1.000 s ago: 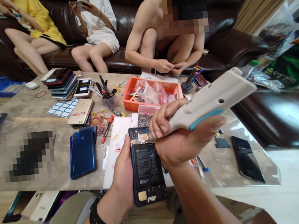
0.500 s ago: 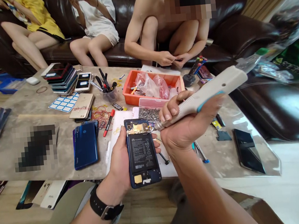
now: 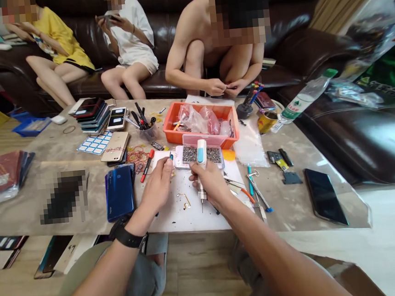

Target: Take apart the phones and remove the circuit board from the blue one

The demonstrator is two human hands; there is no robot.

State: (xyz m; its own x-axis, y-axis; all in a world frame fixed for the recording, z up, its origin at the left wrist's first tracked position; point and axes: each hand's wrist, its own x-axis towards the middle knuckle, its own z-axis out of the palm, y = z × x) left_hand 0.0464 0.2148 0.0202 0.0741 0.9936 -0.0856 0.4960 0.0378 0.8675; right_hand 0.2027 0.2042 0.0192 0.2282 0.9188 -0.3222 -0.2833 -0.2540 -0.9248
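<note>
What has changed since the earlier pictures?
The right hand has swung the white screwdriver from slanting at the opened phone to nearly upright, bit down. The opened phone's battery side no longer shows; whether the left hand holds it is unclear. The orange tray stayed put.

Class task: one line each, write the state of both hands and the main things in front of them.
Electric screwdriver: held, bit pointing down
Right hand: closed around this tool
Left hand: closed on a small blue-tipped item
Parts box: open, filled with small metal pieces
Orange bin: open, holding plastic bags
Red marker: lying, capped
Bottle: capped
Black phone: lying flat, screen dark
Pen cup: holding pens
</note>
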